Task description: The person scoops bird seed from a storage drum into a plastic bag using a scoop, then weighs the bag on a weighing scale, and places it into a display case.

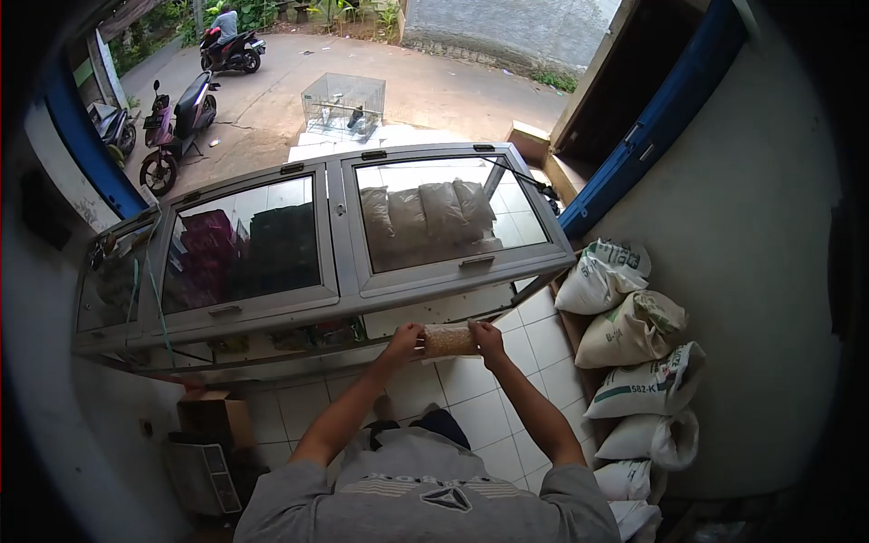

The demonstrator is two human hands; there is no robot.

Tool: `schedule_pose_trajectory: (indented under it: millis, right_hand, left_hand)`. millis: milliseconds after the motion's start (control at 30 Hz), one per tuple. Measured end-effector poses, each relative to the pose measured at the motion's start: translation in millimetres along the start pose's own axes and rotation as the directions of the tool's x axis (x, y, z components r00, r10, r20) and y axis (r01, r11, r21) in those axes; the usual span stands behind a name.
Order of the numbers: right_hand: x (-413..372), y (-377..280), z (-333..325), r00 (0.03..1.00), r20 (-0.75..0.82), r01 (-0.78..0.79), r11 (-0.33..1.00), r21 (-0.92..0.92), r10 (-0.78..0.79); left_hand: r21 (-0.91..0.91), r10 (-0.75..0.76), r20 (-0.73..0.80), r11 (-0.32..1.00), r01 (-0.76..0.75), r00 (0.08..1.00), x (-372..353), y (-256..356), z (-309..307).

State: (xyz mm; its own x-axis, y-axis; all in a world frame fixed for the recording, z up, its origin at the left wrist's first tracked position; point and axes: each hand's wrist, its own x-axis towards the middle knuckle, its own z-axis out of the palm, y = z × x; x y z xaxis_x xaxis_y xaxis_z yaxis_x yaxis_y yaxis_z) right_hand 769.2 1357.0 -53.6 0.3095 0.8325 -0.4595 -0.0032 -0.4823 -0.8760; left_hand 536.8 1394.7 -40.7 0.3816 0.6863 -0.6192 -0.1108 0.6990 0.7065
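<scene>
A small clear packet of tan grain-like contents [450, 340] is stretched level between my two hands, in front of the display case. My left hand [407, 343] is closed on its left end, and my right hand [488, 341] grips the right end. Just beyond them stands the grey-framed glass display case [348, 294]. Behind its right pane several filled bags [425, 213] stand side by side. Dark red and dark packs [206, 249] show through the middle pane.
Several white and beige sacks [631, 330] line the right wall on the tiled floor. A cardboard box [217, 416] sits at the lower left. Outside are a wire cage [344, 104], a parked scooter [181, 127] and a person on a motorbike [226, 41].
</scene>
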Motion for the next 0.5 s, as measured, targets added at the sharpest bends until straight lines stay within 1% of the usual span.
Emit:
schedule_pose_trajectory:
  millis: [33,67,133,167,200,233,267,300,333,367,400,433,467,500]
  right_hand:
    - [10.1,-2.2,-3.2,0.999,0.042,-0.018,1.000,-0.026,0.019]
    - [20.9,-3.7,-4.3,0.998,0.052,-0.024,0.999,-0.031,0.026]
    - [44.6,-6.1,-4.4,0.997,0.065,-0.041,0.999,-0.025,0.042]
    - [58.7,-8.2,-3.9,0.995,0.089,-0.031,0.997,-0.067,0.036]
    - [69.8,-15.5,-2.0,0.994,0.106,-0.033,0.997,-0.075,0.041]
    - [81.9,-23.0,-0.7,0.993,0.089,-0.073,0.997,-0.024,0.074]
    - [92.4,-28.5,0.5,0.991,0.073,-0.112,0.993,0.024,0.110]
    - [105.1,-22.9,1.3,0.996,0.084,-0.027,0.997,0.074,0.021]
    - [122.3,-22.9,-0.4,0.994,0.108,-0.027,0.998,0.054,0.021]
    - [143.5,-23.6,-3.6,0.981,0.138,0.148,0.984,-0.104,-0.133]
    - [164.3,-22.1,-8.5,0.941,0.192,0.320,0.915,-0.246,-0.278]
    - [184.3,-20.3,-13.7,0.875,0.263,0.480,0.798,-0.364,-0.406]
    - [201.5,-18.1,-19.3,0.787,0.345,0.617,0.642,-0.455,-0.511]
    - [208.7,-21.9,-23.6,0.684,0.433,0.722,0.457,-0.520,-0.588]
  left_hand:
    - [0.008,-0.038,-0.026,0.999,0.038,0.999,2.6,7.3,3.5]
    - [0.000,-0.042,-0.035,0.999,0.042,0.998,9.7,12.8,4.9]
    - [0.036,-0.003,-0.066,0.999,0.005,0.998,28.5,19.0,4.4]
    - [0.027,-0.005,-0.080,1.000,0.007,0.997,37.6,20.8,4.8]
    - [-0.022,0.034,-0.078,0.999,-0.036,0.996,47.1,22.1,6.3]
    - [-0.072,0.076,-0.079,0.994,-0.081,0.994,56.7,23.1,6.9]
    - [-0.085,0.076,-0.096,0.993,-0.084,0.992,67.6,24.9,6.7]
    - [-0.032,0.097,-0.133,0.994,-0.102,0.986,82.0,22.2,6.1]
    - [0.021,0.126,-0.170,0.992,-0.124,0.977,99.8,24.8,5.1]
    - [0.074,0.158,-0.207,0.987,-0.146,0.965,123.1,26.4,0.5]
    - [0.128,0.188,-0.243,0.979,-0.160,0.952,141.1,29.9,-2.9]
    - [0.185,0.215,-0.275,0.968,-0.168,0.937,158.1,32.9,-6.8]
    - [0.244,0.239,-0.302,0.955,-0.168,0.923,174.8,32.7,-10.7]
    - [0.305,0.260,-0.321,0.939,-0.160,0.911,184.4,33.9,-10.4]
